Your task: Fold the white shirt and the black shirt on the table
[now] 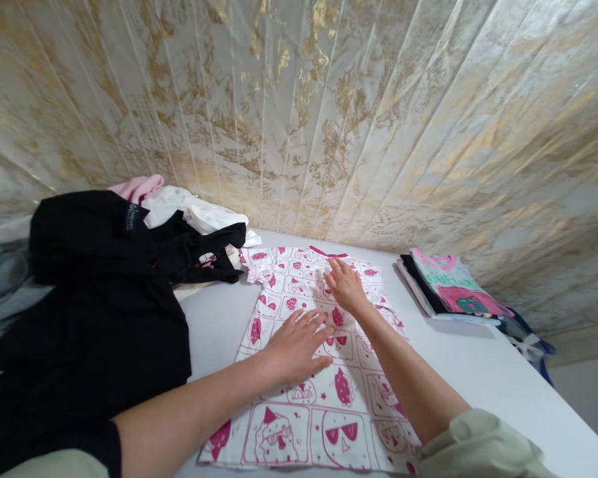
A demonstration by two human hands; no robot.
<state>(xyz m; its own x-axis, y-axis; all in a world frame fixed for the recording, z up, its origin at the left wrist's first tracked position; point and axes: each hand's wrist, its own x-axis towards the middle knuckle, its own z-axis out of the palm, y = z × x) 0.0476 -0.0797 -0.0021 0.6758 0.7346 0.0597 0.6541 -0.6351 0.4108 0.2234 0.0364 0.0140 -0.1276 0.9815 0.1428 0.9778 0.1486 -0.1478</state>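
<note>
A white T-shirt (346, 435) with pink cartoon prints lies spread out on the table, its pink-trimmed neckline toward the wall. My left hand (299, 346) rests flat on the middle of the shirt, fingers spread. Farther up, near the neckline, my right hand (345, 284) lies on the cloth with its fingers stretched out. Neither hand grips anything. Part of the shirt's right side is hidden under my right forearm.
Loose black clothes (104, 312) are heaped on the left, with white garments (194, 209) and a pink one (138, 188) behind. A folded stack of clothes (451, 285) sits at the right of the white table (508, 378). A patterned wall (299, 119) rises behind.
</note>
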